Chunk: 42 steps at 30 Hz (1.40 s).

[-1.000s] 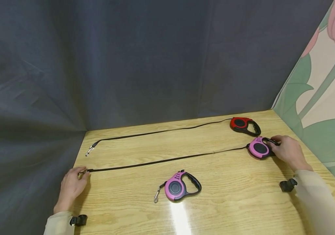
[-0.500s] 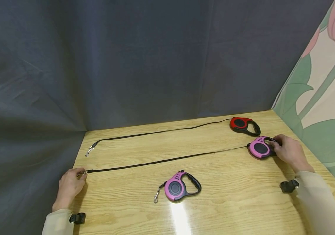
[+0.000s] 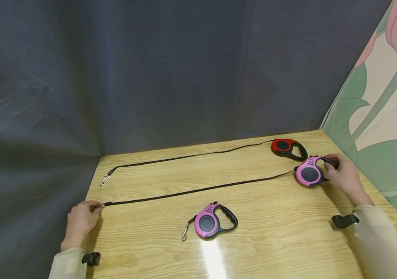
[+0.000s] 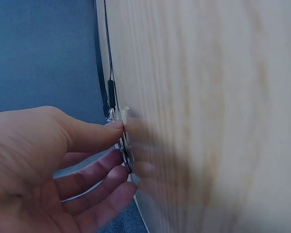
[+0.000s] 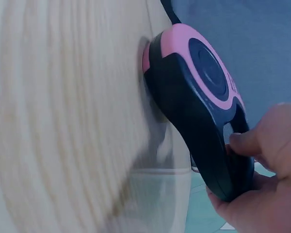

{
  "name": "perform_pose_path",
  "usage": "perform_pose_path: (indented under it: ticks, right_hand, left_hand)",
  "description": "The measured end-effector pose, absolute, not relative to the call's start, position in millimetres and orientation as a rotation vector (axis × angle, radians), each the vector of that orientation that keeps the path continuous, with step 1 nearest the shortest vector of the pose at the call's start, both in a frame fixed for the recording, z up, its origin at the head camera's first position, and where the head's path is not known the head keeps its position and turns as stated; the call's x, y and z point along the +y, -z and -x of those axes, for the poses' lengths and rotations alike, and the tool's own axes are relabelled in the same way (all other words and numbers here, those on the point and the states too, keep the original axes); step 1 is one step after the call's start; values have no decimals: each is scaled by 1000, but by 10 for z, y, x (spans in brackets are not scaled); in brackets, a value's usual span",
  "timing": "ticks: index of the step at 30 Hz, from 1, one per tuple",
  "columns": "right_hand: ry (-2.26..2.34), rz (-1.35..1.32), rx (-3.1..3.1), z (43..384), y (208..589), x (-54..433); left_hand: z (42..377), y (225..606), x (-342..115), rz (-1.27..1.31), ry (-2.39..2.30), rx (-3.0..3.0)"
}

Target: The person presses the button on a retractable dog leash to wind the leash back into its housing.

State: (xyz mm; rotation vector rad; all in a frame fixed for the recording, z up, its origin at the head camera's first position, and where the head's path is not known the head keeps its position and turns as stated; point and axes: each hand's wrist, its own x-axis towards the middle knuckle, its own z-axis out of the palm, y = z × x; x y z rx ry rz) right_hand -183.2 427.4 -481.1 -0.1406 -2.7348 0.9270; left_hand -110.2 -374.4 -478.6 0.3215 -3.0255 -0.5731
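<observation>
My right hand [image 3: 346, 180] grips the black looped handle of a pink retractable dog leash [image 3: 309, 173] at the table's right side. In the right wrist view, the case of this leash [image 5: 194, 68] is tilted, with a shadow beneath it. Its black strap [image 3: 191, 192] runs left across the table to a metal clip [image 3: 102, 205]. The left hand [image 3: 81, 223] pinches that clip between thumb and fingers; in the left wrist view the clip [image 4: 123, 141] is partly covered by the fingers, close to the wood.
A second pink leash [image 3: 207, 222], its strap wound in, lies at the front middle with its clip [image 3: 184, 232] to the left. Behind, a red leash [image 3: 282, 145] lies with its strap stretched left to a clip [image 3: 105, 179]. Dark cloth [image 3: 170, 77] hangs behind the table [image 3: 271, 232].
My right hand has lifted the pink leash's case slightly and shifted it a little right; its strap now sags near the case. The left hand has drawn the clip slightly left.
</observation>
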Motion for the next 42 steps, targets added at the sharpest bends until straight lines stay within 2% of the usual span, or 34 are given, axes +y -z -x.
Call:
perform_pose_path:
  ticks: [13,28,35,42]
  right_hand:
    - [-1075,275,-2732,1712,4665,4175]
    - [-1221,134,-2674,1596,4677,4166]
    - [-1120,-12,-2697,1558,4662,4152]
    - [-1050,-42,-2721,1544,4611,4148]
  left_hand:
    - [1110,4791,-3734,-324,571,-3030]
    - [1134,4755,-3779,-329,580,-3117]
    - [1134,4719,-3786,-259,523,-3246]
    - [1110,4718,-3785,-240,505,-3303]
